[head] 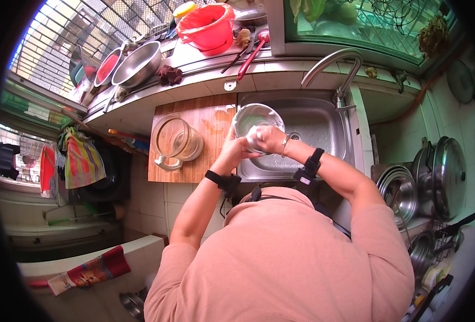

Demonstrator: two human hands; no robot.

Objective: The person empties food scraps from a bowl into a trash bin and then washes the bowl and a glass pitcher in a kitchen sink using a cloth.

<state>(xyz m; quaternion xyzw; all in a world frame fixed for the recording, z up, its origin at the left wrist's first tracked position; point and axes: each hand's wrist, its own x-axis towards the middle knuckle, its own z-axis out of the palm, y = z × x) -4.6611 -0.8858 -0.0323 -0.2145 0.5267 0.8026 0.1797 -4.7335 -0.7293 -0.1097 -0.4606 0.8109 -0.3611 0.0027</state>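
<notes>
Over the left part of the stainless steel sink (320, 116), my left hand (235, 149) grips the near left rim of a metal bowl (260, 110), which is tilted. White suds show inside the bowl. My right hand (269, 139) is at the bowl's near inner side, its fingers closed on a white, foamy wad (253, 135); whether that is a cloth or a sponge, I cannot tell. Left of the bowl, a clear glass pitcher (177, 139) with a handle rests on a wet wooden board (217, 139) beside the sink.
A curved faucet (334, 60) rises at the sink's back right. On the ledge behind are a red bucket (207, 30), a red-handled ladle (253, 54) and a steel basin (137, 64). Steel pots (445, 177) and nested bowls (396, 193) stand at the right.
</notes>
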